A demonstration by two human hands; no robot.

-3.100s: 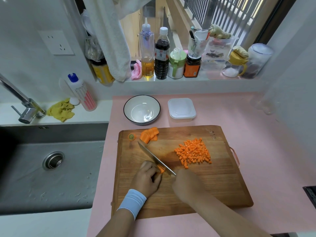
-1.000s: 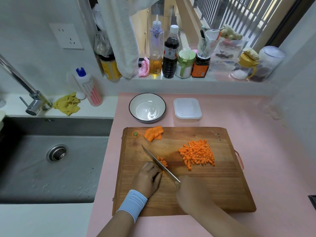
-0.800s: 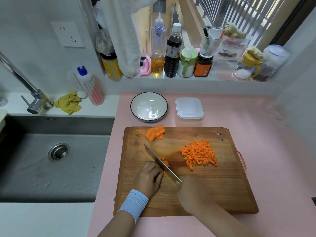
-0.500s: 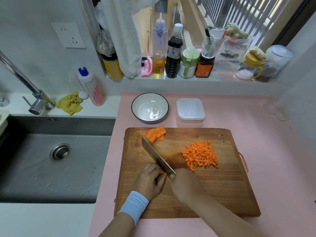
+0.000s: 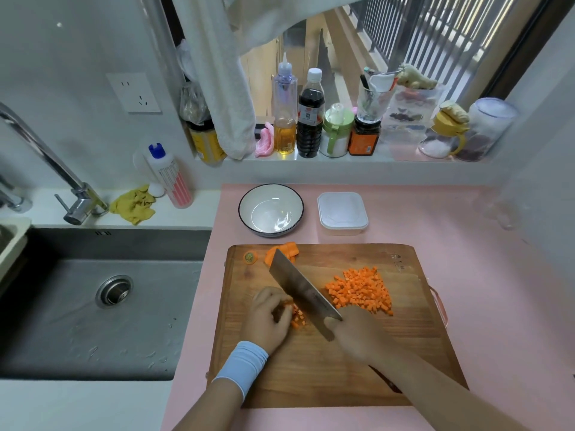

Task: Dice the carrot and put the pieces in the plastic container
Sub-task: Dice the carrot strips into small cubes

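knife (image 5: 303, 292) is gripped in the right hand (image 5: 357, 334), blade tilted above the cutting board (image 5: 311, 377); fresh carrot dice (image 5: 298, 319) are held against the curled left hand (image 5: 268, 321).

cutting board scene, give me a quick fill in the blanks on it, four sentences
1. The right hand grips a ____ over the cutting board.
2. The big pile of diced carrot lies to the ____ of the left hand.
3. The plastic container stands just right of the white ____.
4. The left arm wears a ____ wristband.

Missing words: knife; right; bowl; blue.
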